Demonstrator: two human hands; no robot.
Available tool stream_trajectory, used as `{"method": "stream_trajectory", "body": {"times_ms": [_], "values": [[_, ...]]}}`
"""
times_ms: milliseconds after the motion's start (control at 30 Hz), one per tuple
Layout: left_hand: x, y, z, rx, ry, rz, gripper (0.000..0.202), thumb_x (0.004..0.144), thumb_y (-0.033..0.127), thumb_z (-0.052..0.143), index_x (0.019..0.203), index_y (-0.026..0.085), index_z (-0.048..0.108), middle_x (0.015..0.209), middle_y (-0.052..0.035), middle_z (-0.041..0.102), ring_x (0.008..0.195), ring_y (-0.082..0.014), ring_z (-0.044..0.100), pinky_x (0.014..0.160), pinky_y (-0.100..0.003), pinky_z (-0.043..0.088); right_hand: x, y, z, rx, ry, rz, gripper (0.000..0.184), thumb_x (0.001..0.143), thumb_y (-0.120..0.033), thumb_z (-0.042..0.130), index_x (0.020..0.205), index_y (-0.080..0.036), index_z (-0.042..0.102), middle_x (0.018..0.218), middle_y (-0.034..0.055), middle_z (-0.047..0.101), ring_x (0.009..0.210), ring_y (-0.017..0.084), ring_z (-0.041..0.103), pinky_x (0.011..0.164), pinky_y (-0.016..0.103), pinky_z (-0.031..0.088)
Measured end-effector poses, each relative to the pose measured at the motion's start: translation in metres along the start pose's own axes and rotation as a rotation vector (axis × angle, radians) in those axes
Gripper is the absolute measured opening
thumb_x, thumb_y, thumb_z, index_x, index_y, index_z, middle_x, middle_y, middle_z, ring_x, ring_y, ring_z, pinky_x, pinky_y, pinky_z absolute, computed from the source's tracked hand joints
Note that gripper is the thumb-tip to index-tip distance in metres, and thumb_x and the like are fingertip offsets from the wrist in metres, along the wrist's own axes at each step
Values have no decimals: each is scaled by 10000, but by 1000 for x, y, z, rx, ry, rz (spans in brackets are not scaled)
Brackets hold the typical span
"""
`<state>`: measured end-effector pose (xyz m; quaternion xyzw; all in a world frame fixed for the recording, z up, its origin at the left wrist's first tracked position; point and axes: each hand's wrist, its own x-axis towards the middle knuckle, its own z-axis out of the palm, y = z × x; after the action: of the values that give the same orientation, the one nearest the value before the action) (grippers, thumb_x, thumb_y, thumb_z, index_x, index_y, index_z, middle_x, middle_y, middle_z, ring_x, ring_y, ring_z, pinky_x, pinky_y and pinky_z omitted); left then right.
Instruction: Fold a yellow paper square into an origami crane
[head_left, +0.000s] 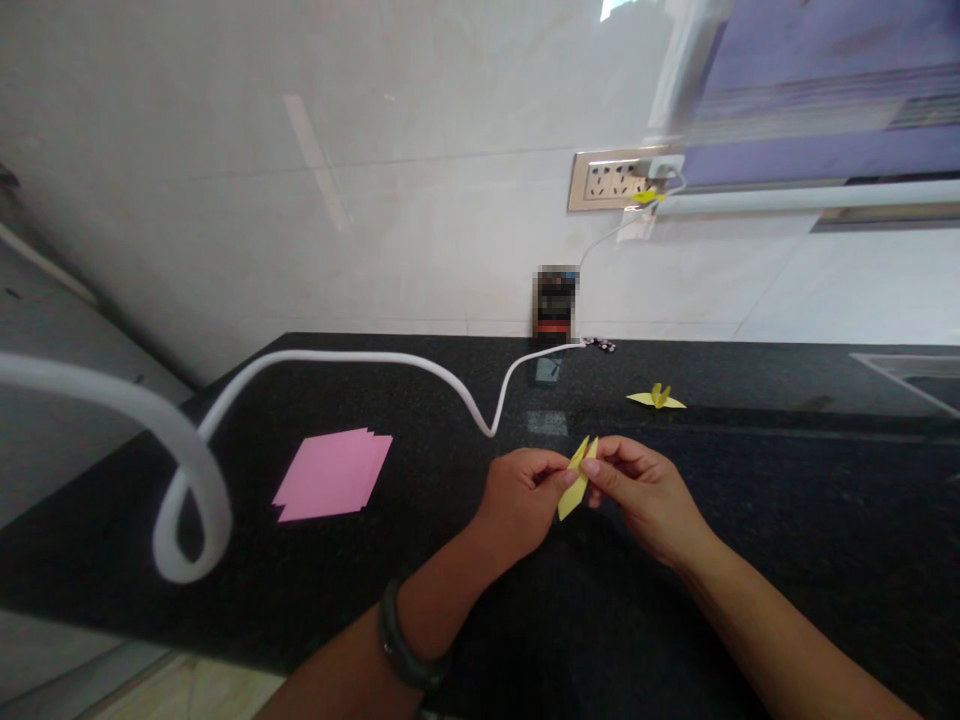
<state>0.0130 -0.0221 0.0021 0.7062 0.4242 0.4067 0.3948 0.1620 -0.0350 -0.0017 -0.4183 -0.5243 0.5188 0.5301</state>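
Note:
A small folded piece of yellow paper (573,496) is held between both hands above the dark counter. My left hand (523,497) pinches its left side between thumb and fingers. From the other side, my right hand (643,492) grips it with the thumb on the near face. Two narrow points stick up at its top, and a wider pointed end hangs below. Beyond my right hand lies a finished-looking yellow origami crane (657,398) with its wings spread. Fingers cover part of the folded paper.
A fanned stack of pink paper squares (330,476) lies on the black counter (442,400) at left. A white cable (352,356) loops across the counter and close to the camera. A blurred-out upright device (556,304) leans at the wall below a socket panel (611,180).

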Motion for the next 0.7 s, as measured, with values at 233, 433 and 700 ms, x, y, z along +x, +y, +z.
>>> {"method": "stream_trajectory", "body": {"times_ms": [233,433,700], "values": [[-1,6,-3,136,11,68,173,746,294,496,715,173,615,683,-9,586,673,-123,526,602,-218,391,2,-4,-3,-15,-81,-12,97,714,-257,598,708,-162,578,660,2,558,513,85,482,500,222,390],[-2,4,2,-149,26,-32,182,737,316,511,770,156,592,714,-22,598,629,-116,548,569,-211,424,0,-6,-3,-54,-76,-30,151,755,-288,552,691,-154,580,582,-1,537,523,100,497,524,237,398],[-3,7,3,-314,50,-84,132,698,257,563,771,148,559,679,-15,582,590,-100,542,552,-207,432,0,1,-4,-53,-40,-61,82,745,-230,572,725,-156,602,625,3,547,520,94,499,508,229,399]]}}
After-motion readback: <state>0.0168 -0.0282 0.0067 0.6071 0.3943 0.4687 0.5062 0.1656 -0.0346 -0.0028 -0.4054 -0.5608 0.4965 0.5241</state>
